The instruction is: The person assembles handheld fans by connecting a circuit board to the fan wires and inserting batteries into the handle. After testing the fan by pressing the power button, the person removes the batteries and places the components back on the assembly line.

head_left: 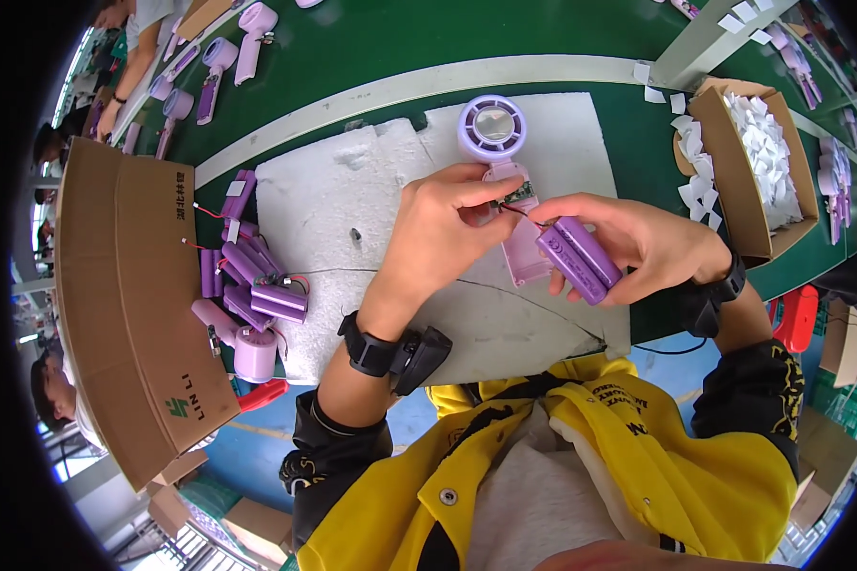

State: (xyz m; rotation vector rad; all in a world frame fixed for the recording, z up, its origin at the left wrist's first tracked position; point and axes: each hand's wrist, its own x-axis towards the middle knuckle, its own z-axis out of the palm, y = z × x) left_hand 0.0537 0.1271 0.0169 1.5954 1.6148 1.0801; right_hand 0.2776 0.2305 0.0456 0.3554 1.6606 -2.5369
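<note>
A lilac handheld fan [492,128] lies on the white foam board, its handle shell [527,255] lying open toward me. A green circuit board [519,193] shows at the top of the handle. My right hand [652,246] grips a purple two-cell battery pack [581,261] just right of the handle. Thin red and black wires [524,211] run from the pack toward the board. My left hand [443,224] is closed, thumb and forefinger pinching the wires' end at the board; the fingers partly hide that end.
Several purple battery packs [248,262] are piled at the foam board's [324,200] left, with another fan [254,352] nearby. A tall cardboard box [133,305] stands beyond them. At right, an open carton [800,205] holds white slips [762,157]. More fans [219,57] lie past the rail [381,100], near another person's arm [135,81].
</note>
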